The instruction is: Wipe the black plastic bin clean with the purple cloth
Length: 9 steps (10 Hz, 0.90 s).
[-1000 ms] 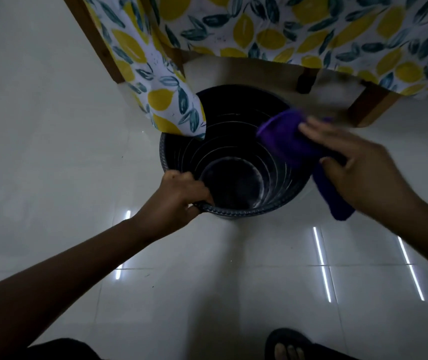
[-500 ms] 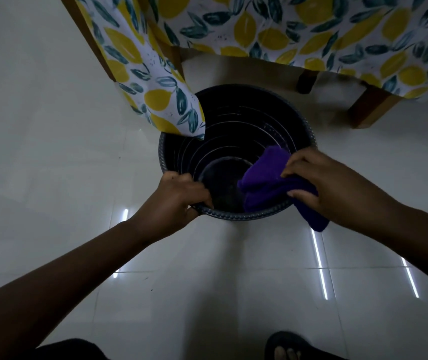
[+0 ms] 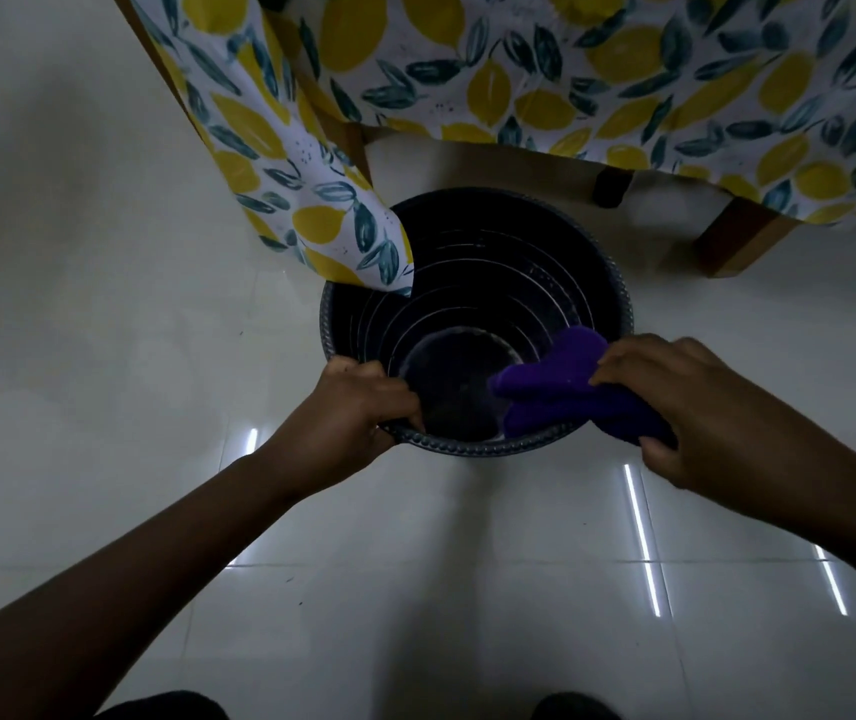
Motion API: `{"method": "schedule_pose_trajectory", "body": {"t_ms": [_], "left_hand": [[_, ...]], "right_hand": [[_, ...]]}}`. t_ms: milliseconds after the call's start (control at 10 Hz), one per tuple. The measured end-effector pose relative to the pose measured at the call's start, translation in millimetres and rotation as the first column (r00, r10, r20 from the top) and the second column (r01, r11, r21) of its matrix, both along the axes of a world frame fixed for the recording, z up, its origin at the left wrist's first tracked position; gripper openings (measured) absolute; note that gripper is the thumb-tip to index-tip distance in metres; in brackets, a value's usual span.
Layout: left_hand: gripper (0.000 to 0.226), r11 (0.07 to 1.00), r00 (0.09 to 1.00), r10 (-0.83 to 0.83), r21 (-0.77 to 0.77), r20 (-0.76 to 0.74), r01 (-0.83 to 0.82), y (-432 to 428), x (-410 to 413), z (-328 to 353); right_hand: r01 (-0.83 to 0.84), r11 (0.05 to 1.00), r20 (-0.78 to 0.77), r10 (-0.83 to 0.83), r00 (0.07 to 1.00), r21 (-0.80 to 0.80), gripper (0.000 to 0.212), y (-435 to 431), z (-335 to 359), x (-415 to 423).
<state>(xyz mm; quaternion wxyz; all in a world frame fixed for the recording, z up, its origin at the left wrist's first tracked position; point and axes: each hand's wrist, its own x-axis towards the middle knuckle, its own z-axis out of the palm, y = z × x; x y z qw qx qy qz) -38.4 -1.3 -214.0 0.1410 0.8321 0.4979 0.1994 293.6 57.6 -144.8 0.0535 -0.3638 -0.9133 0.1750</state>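
A round black plastic bin (image 3: 493,283) stands upright on the white tiled floor, its ribbed inside facing me. My left hand (image 3: 358,407) grips the bin's near rim, fingers curled over the edge. My right hand (image 3: 685,407) holds the purple cloth (image 3: 556,387) and presses it over the near right part of the rim. One end of the cloth lies inside the bin and the other is bunched under my palm outside it.
A table with wooden legs (image 3: 732,241) stands just behind the bin. Its lemon-print tablecloth (image 3: 571,80) hangs down, one corner (image 3: 363,241) drooping over the bin's far left rim. Glossy tiles (image 3: 104,356) spread out to the left and front.
My right hand has slid the cloth from the bin's right rim round to the near right rim and towards me. My left hand has kept its grip on the near rim.
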Motion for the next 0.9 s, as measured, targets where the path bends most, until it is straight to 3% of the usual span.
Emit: {"method": "schedule_pose_trajectory", "body": {"t_ms": [100, 300, 600, 800, 900], "left_hand": [[0.022, 1.000, 1.000, -0.003, 0.004, -0.005, 0.003, 2, 0, 1], [0.025, 0.999, 1.000, -0.004, -0.034, -0.031, 0.003, 3, 0, 5], [0.020, 0.996, 0.993, 0.016, 0.090, -0.119, -0.005, 2, 3, 5], [0.051, 0.997, 0.973, 0.074, -0.016, -0.220, -0.079, -12, 11, 12], [0.066, 0.973, 0.971, 0.148, -0.150, -0.187, -0.177, -22, 17, 25]], "right_hand": [[0.009, 1.000, 0.061, -0.008, 0.998, -0.014, 0.087, -1, -5, 1], [-0.039, 0.990, 0.231, 0.006, 0.973, 0.137, 0.082, 13, 0, -7], [-0.018, 0.991, 0.244, -0.015, 0.970, 0.130, 0.084, 15, 5, -10], [0.046, 0.998, 0.174, -0.036, 0.984, -0.050, 0.074, 15, 26, -21], [0.125, 0.976, 0.160, -0.097, 0.982, -0.176, 0.065, 12, 32, -27]]}}
